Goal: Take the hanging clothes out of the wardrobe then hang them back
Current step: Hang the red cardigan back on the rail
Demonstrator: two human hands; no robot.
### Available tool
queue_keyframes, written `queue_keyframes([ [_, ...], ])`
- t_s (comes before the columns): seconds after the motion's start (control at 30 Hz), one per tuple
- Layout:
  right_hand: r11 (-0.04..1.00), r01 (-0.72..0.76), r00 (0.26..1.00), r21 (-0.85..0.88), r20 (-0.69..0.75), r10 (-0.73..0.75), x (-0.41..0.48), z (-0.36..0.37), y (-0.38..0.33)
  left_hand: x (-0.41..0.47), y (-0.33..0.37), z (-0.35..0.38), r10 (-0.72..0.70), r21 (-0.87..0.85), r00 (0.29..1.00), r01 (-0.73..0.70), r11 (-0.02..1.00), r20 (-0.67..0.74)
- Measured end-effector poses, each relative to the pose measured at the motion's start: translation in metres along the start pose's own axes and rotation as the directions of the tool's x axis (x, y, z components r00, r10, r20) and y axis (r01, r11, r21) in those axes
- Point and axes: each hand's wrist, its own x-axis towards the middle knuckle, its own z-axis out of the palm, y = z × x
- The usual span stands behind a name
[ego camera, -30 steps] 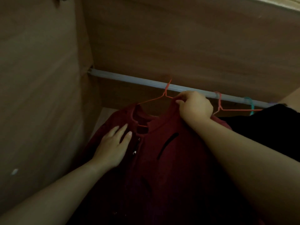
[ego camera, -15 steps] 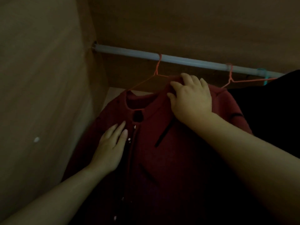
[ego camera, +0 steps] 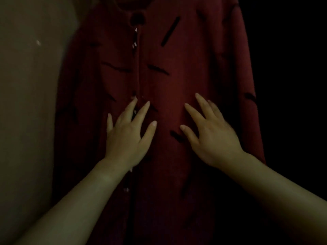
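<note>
A dark red garment (ego camera: 185, 68) with short black dashes and a button line down its front hangs in the dim wardrobe and fills the middle of the view. My left hand (ego camera: 129, 133) lies flat on it over the button line, fingers spread. My right hand (ego camera: 210, 133) lies flat on the cloth a little to the right, fingers also apart. Neither hand grips anything. The rail and the hangers are above the frame, out of sight.
The wooden side wall (ego camera: 30, 103) of the wardrobe stands close on the left. To the right of the red garment hangs something black (ego camera: 292, 85), too dark to make out.
My view has dropped from the rail to the garment's front. My right hand left the hanger and shoulder and came down onto the cloth; my left hand slid lower along the buttons.
</note>
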Motion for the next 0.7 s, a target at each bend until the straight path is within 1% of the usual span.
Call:
queue_keyframes([
  [0.07, 0.998, 0.011, 0.997, 0.054, 0.07, -0.014, -0.04, 0.007, -0.001, -0.039, 0.007, 0.009, 0.003, -0.007, 0.998, -0.002, 1.0, 0.07],
  [0.13, 0.994, 0.0, 0.989, 0.113, 0.146, -0.017, -0.079, 0.012, -0.002, -0.078, 0.015, 0.017, -0.007, -0.068, 0.987, 0.018, 0.998, 0.159],
  [0.23, 0.973, -0.097, 0.959, 0.21, 0.282, 0.035, -0.139, 0.012, -0.002, -0.136, 0.032, 0.023, -0.025, -0.161, 0.96, 0.072, 0.984, 0.28],
  [0.3, 0.962, -0.154, 0.941, 0.223, 0.329, 0.074, -0.183, 0.009, -0.001, -0.176, 0.044, 0.025, -0.044, -0.209, 0.932, 0.126, 0.97, 0.36],
  [0.37, 0.959, -0.217, 0.919, 0.184, 0.369, 0.137, -0.233, 0.006, 0.001, -0.218, 0.059, 0.026, -0.06, -0.235, 0.894, 0.181, 0.955, 0.444],
  [0.43, 0.947, -0.297, 0.889, 0.118, 0.395, 0.23, -0.287, -0.001, 0.006, -0.26, 0.077, 0.025, -0.07, -0.255, 0.849, 0.234, 0.938, 0.524],
  [0.5, 0.926, -0.376, 0.849, 0.026, 0.41, 0.333, -0.343, -0.014, 0.011, -0.301, 0.101, 0.021, -0.042, -0.261, 0.78, 0.258, 0.93, 0.624],
  [0.57, 0.888, -0.454, 0.788, -0.07, 0.434, 0.437, -0.399, -0.035, 0.015, -0.34, 0.13, 0.016, 0.042, -0.285, 0.695, 0.239, 0.928, 0.718],
  [0.7, 0.772, -0.605, 0.627, -0.195, 0.48, 0.613, -0.506, -0.108, 0.018, -0.409, 0.212, 0.0, 0.247, -0.411, 0.586, 0.163, 0.897, 0.772],
])
